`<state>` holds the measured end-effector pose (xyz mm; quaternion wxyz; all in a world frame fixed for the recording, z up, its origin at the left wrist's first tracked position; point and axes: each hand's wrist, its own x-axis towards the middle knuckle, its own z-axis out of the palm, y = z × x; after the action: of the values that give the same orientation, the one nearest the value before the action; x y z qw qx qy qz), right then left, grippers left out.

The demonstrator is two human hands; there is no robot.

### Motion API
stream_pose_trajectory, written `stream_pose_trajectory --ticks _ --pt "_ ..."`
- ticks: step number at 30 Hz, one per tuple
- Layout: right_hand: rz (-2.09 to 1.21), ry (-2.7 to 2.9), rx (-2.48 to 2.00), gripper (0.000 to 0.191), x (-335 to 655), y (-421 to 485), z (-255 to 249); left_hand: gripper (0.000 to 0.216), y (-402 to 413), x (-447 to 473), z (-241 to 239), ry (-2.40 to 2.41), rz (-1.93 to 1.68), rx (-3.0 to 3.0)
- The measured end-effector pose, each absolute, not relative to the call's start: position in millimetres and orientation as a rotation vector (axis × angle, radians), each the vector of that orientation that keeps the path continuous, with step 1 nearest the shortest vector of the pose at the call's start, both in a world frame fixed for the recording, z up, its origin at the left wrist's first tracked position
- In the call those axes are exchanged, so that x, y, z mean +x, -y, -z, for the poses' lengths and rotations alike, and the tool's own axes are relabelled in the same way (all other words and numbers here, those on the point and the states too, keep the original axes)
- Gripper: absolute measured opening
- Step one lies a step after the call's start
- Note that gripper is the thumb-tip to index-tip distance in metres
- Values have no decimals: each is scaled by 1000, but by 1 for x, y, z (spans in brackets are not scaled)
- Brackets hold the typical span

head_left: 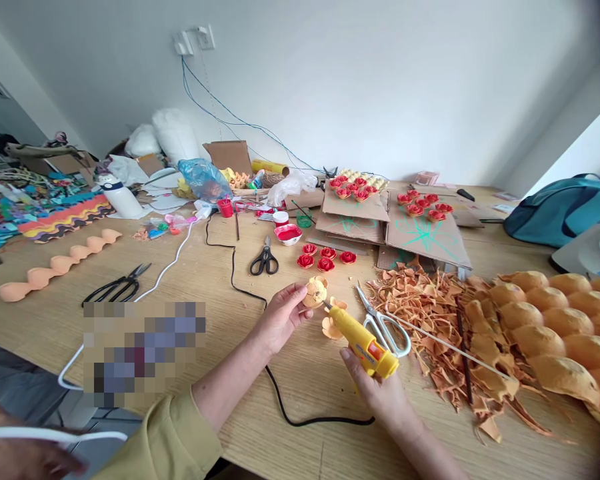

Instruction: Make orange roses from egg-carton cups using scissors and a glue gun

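My left hand (281, 315) pinches a small orange paper flower (315, 291) above the wooden table (190, 287). My right hand (380, 390) grips a yellow glue gun (363, 343), and its nozzle touches the flower. Its black cord (300, 417) loops across the table toward me. Loose orange petal pieces (331, 325) lie just under the nozzle. White-handled scissors (385, 327) rest right of the gun.
A heap of orange scraps (430, 313) and an egg tray (550, 327) fill the right. Red flowers (325, 257) sit mid-table, more on cardboard (425, 233). Black scissors (265, 259), another pair (117, 287), a red paint dish (287, 233) and a blue bag (560, 210) are also about.
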<state>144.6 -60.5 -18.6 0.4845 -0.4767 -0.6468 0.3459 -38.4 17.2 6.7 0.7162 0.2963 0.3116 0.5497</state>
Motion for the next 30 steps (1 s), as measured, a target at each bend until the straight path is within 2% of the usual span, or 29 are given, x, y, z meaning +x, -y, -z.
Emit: stream_pose_trajectory --ticks 16,30 --pt "-781 1637 -1159 32 145 61 19 28 -12 -37 -5 -922 -1251 1165" --pt "-796 1641 -1154 32 146 61 21 30 -10 -36 -11 -967 -1272 1304"
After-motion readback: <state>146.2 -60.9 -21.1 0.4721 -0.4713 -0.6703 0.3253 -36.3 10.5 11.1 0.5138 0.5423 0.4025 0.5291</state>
